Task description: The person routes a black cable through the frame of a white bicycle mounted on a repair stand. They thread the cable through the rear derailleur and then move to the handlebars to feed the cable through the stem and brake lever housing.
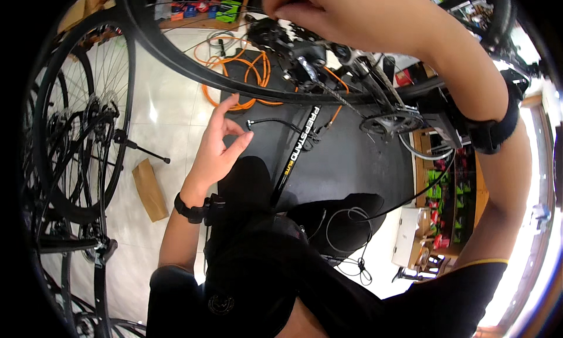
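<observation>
My left hand (218, 147) is open, thumb and forefinger apart. The raised forefinger reaches the lower edge of a black bicycle tyre (193, 74); whether they touch I cannot tell. My right hand (296, 7) is up at the top edge, over the hub area, its fingers curled and partly cut off by the frame. What they hold, if anything, is hidden. Just below it are the dark rear derailleur (308, 65) and the sprockets (267, 33). The chain (343, 97) runs from there to the crankset (390, 124). A black repair-stand tube (293, 156) slants below the wheel.
An orange hose (264, 74) lies coiled on the dark mat (369, 168). Several bicycles stand at the left around a wheel (88, 115). A brown cardboard piece (149, 190) is on the tiles. Grey cable (334, 244) hangs by my leg. Shelves (448, 203) stand at the right.
</observation>
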Action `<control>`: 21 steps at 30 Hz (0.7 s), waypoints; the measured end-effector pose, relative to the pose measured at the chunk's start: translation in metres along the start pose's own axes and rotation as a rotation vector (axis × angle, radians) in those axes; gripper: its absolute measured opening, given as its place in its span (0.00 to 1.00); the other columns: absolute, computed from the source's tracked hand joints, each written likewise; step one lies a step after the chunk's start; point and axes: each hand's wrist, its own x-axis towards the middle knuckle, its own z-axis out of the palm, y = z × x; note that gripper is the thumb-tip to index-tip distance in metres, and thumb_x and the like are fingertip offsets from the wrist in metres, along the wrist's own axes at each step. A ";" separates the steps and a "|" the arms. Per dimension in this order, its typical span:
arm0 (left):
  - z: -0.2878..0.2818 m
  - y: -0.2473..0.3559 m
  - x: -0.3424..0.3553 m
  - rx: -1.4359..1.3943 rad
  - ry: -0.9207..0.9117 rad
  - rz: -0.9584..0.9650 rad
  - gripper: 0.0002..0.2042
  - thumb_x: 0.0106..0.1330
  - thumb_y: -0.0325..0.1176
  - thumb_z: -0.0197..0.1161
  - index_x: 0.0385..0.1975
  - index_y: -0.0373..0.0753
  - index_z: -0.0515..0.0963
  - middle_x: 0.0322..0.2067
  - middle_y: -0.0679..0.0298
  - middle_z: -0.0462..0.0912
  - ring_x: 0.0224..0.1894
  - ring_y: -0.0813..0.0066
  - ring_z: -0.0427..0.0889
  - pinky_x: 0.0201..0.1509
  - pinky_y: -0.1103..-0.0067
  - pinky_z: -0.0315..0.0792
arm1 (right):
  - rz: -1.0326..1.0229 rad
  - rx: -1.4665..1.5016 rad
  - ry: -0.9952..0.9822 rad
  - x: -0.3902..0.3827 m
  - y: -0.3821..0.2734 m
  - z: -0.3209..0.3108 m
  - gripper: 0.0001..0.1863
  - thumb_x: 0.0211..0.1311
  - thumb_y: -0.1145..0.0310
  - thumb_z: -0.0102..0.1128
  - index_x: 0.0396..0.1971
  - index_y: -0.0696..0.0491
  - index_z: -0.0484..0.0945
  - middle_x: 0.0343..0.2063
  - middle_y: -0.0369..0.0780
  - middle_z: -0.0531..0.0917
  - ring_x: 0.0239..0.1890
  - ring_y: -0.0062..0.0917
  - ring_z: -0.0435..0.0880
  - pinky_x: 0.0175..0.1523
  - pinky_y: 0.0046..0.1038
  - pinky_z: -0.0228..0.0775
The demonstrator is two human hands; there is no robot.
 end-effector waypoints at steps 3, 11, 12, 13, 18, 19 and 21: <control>0.026 0.012 0.014 -0.417 -0.068 0.052 0.29 0.68 0.26 0.57 0.67 0.36 0.55 0.48 0.60 0.75 0.38 0.83 0.73 0.50 0.80 0.69 | 0.057 0.190 0.106 -0.009 -0.012 -0.009 0.11 0.55 0.78 0.52 0.34 0.67 0.80 0.28 0.55 0.83 0.30 0.43 0.83 0.42 0.35 0.77; 0.046 0.003 0.038 -0.124 0.185 0.317 0.29 0.69 0.27 0.56 0.68 0.34 0.51 0.62 0.58 0.63 0.40 0.83 0.73 0.49 0.83 0.69 | 0.304 0.307 0.457 -0.046 -0.016 0.003 0.14 0.59 0.68 0.59 0.33 0.67 0.78 0.25 0.48 0.82 0.31 0.31 0.81 0.40 0.30 0.74; 0.048 0.007 0.039 -0.178 0.140 0.294 0.29 0.70 0.28 0.55 0.68 0.34 0.51 0.63 0.57 0.62 0.40 0.82 0.74 0.50 0.82 0.69 | 0.325 0.217 0.469 -0.063 -0.011 0.017 0.12 0.60 0.68 0.60 0.35 0.64 0.79 0.25 0.43 0.80 0.30 0.24 0.79 0.38 0.25 0.71; 0.047 0.007 0.039 -0.247 0.090 0.265 0.29 0.70 0.28 0.55 0.68 0.34 0.51 0.64 0.57 0.61 0.40 0.81 0.74 0.50 0.82 0.69 | 0.342 0.126 0.480 -0.079 -0.007 0.028 0.11 0.62 0.68 0.61 0.37 0.61 0.79 0.24 0.37 0.79 0.29 0.17 0.76 0.36 0.21 0.69; 0.060 0.007 0.044 -0.373 -0.003 0.125 0.27 0.71 0.30 0.53 0.68 0.34 0.52 0.63 0.56 0.63 0.44 0.76 0.77 0.51 0.78 0.70 | 0.617 0.201 0.912 -0.118 -0.008 0.115 0.07 0.57 0.72 0.62 0.34 0.57 0.77 0.22 0.41 0.78 0.19 0.33 0.77 0.26 0.30 0.70; 0.063 0.005 0.045 -0.406 0.034 0.132 0.23 0.72 0.29 0.51 0.65 0.33 0.59 0.58 0.57 0.69 0.41 0.77 0.76 0.50 0.78 0.69 | 0.690 0.105 0.921 -0.111 -0.014 0.120 0.06 0.58 0.73 0.62 0.35 0.56 0.78 0.22 0.40 0.79 0.20 0.28 0.78 0.27 0.26 0.70; 0.058 -0.005 0.045 -0.407 0.017 0.096 0.19 0.71 0.29 0.53 0.60 0.31 0.65 0.50 0.60 0.74 0.38 0.80 0.74 0.48 0.81 0.69 | 0.773 -0.050 0.986 -0.094 -0.029 0.136 0.06 0.59 0.74 0.61 0.36 0.55 0.78 0.22 0.41 0.80 0.21 0.28 0.80 0.27 0.26 0.71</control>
